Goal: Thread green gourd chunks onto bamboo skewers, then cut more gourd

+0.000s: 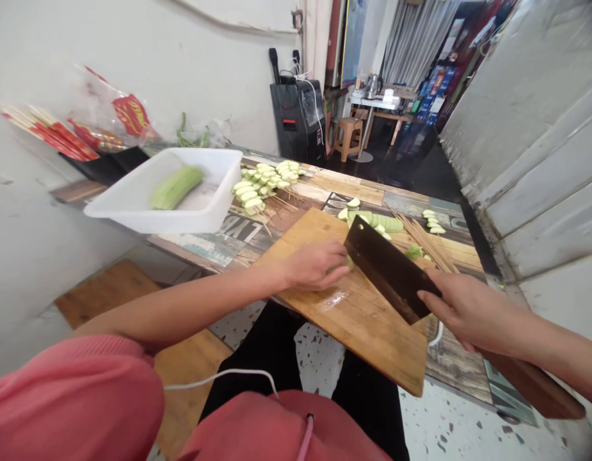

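Note:
My right hand is wrapped round the wooden handle of a dark cleaver, whose blade is tilted over the wooden cutting board. On the board, my left hand has its fingers curled over a small piece of zucchini, mostly hidden under them and close beside the blade. Behind the cleaver lie zucchini slices, partly covered by the blade. A bundle of thin wooden skewers rests to the right of them. Wet marks show on the board below my left hand.
A white plastic tub with a whole zucchini stands at left. Skewered slices lie beside it, and another few slices at far right. Packaged chopsticks stand by the wall. A black speaker is beyond the table.

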`<state>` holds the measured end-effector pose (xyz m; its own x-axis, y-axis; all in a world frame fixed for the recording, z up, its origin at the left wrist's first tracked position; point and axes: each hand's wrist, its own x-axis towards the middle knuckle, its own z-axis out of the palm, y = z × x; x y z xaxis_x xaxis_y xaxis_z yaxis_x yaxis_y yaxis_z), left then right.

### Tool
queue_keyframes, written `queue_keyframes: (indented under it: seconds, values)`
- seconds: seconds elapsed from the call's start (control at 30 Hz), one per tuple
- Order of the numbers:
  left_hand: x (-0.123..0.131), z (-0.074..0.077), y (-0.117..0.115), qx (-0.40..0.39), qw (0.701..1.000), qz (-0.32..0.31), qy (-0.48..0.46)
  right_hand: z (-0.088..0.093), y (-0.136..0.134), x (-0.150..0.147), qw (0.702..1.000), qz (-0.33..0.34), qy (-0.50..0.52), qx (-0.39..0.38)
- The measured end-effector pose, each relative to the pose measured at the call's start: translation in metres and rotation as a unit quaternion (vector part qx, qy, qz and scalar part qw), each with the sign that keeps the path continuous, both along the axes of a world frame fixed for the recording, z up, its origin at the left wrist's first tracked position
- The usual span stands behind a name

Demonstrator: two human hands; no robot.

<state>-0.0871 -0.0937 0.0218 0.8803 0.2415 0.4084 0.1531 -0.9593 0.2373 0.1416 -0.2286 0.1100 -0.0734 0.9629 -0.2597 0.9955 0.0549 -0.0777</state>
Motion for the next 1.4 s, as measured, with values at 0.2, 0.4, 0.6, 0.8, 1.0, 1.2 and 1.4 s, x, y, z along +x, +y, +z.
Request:
queue_keyframes:
  seconds: [0.2, 0.4, 0.6, 0.8, 1.0, 1.2, 1.4]
  values:
    - [-0.004, -0.007, 0.004, 0.042, 0.999, 0.001, -0.023, -0.003, -0.014, 0.001, 0.994, 0.017, -0.021, 0.109]
    - [-0.001, -0.008, 0.001, 0.07, 0.997, 0.012, -0.043, 0.004, -0.02, -0.015, 0.991, 0.029, -0.037, 0.127]
    - [-0.001, -0.007, 0.0, 0.085, 0.995, 0.005, -0.056, 0.003, -0.019, -0.015, 0.99, 0.035, -0.074, 0.113]
    - [-0.001, -0.009, 0.001, 0.087, 0.995, 0.001, -0.057, -0.001, -0.019, -0.012, 0.993, 0.046, -0.057, 0.097]
    - [-0.002, -0.008, 0.0, 0.093, 0.994, 0.005, -0.049, -0.012, -0.013, -0.017, 0.999, 0.039, -0.007, 0.038]
    - [-0.002, -0.01, 0.0, 0.111, 0.992, 0.001, -0.058, -0.004, -0.008, -0.017, 0.996, 0.044, -0.038, 0.07]
    - [-0.004, -0.011, -0.001, 0.137, 0.988, 0.004, -0.072, 0.009, -0.017, -0.016, 0.994, 0.034, -0.058, 0.088]
